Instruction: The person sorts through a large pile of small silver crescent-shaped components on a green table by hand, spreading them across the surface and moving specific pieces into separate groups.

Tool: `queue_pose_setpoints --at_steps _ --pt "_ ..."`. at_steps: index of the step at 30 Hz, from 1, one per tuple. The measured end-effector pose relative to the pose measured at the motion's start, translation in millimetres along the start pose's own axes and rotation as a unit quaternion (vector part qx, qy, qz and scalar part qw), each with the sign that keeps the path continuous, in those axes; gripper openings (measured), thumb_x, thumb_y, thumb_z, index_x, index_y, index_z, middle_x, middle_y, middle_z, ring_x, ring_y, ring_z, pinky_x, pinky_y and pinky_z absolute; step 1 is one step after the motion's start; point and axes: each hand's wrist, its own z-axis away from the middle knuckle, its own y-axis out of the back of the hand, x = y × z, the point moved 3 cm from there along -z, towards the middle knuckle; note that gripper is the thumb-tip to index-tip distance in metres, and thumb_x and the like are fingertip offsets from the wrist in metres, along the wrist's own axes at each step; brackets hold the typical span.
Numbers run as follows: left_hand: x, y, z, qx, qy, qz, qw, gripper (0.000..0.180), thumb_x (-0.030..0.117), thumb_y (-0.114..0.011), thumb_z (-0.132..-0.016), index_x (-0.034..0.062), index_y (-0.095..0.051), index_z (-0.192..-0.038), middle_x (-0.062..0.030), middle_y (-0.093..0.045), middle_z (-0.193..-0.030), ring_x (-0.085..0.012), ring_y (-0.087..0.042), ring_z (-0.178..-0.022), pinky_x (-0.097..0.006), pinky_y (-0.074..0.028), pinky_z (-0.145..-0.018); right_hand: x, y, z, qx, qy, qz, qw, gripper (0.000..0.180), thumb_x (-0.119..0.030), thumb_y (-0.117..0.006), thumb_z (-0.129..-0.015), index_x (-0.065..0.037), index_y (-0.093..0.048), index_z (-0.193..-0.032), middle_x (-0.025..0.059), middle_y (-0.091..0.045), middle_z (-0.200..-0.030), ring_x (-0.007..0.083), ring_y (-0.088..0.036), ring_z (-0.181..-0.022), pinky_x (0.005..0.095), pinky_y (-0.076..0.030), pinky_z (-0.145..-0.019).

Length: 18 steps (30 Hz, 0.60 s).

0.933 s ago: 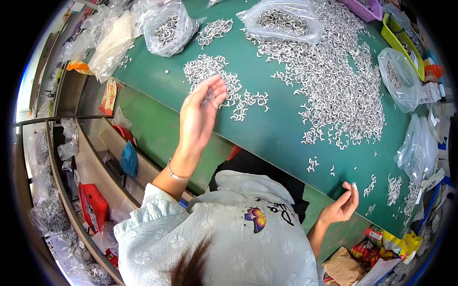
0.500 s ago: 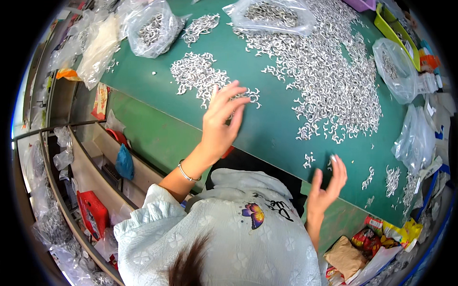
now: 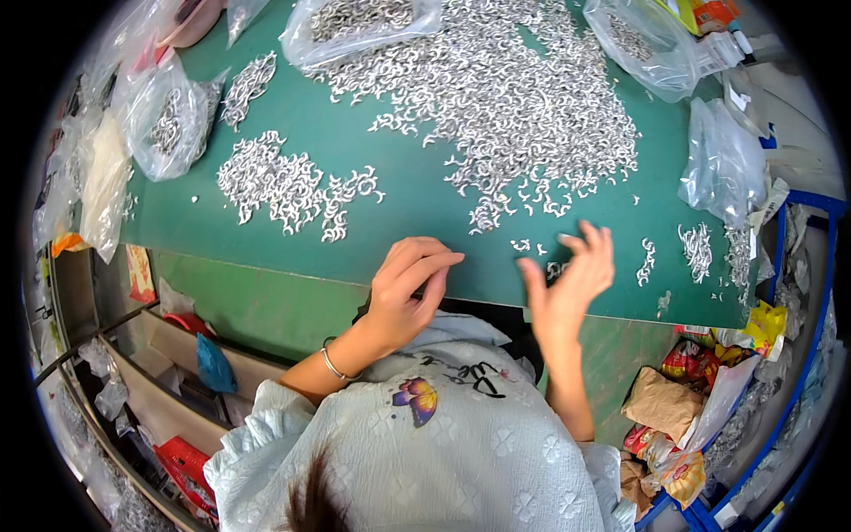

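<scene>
Many small silvery crescent-shaped pieces point(image 3: 541, 115) lie in a broad heap on the green table. My left hand point(image 3: 408, 288) hovers at the near table edge, its fingers loosely bent and thumb apart, with nothing seen in it. Beyond it to the left spreads a smaller pile of crescents point(image 3: 284, 186). My right hand point(image 3: 572, 284) is over the near edge, slightly blurred, with thumb and fingers spread. A few loose crescents point(image 3: 527, 246) lie just beyond its thumb, and others show between thumb and fingers, apparently on the table.
Clear bags of crescents stand at the far left point(image 3: 168, 129), far middle point(image 3: 355, 27) and far right point(image 3: 651, 53). Small clusters point(image 3: 696, 253) lie right of my right hand. Open drawers point(image 3: 168, 381) are below left; snack packets and a brown paper bag point(image 3: 665, 403) below right.
The view has shifted, with the table contents now further left. My left hand has drawn back from the smaller pile to the near edge. My right hand stays by the loose crescents, fingers spread.
</scene>
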Motion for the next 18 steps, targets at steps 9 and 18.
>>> queue_pose_setpoints --at_steps 9,18 --pt "-8.2 -12.0 0.1 0.041 0.045 -0.006 0.998 0.026 -0.014 -0.063 -0.075 -0.0009 -0.068 -0.097 -0.011 -0.063 -0.088 -0.0279 -0.062 -0.085 -0.036 -0.047 -0.076 11.2 -8.1 -4.8 0.046 -0.075 0.078 0.993 0.046 -0.03 -0.074 -0.082 -0.001 -0.048 -0.108 0.0236 -0.034 -0.145 0.0458 -0.022 -0.141 0.0655 -0.013 -0.108" --pt "-6.6 -20.0 -3.5 0.023 -0.004 -0.057 0.998 0.026 -0.014 -0.065 -0.073 -0.0013 -0.068 -0.095 -0.0103 -0.061 -0.087 -0.0278 -0.061 -0.082 -0.04 -0.049 -0.081 50.9 15.0 -14.2 0.038 -0.056 0.123 0.99 0.057 -0.04 -0.073 -0.082 0.0 -0.048 -0.115 0.025 -0.03 -0.148 0.0457 -0.017 -0.143 0.0652 -0.012 -0.11"
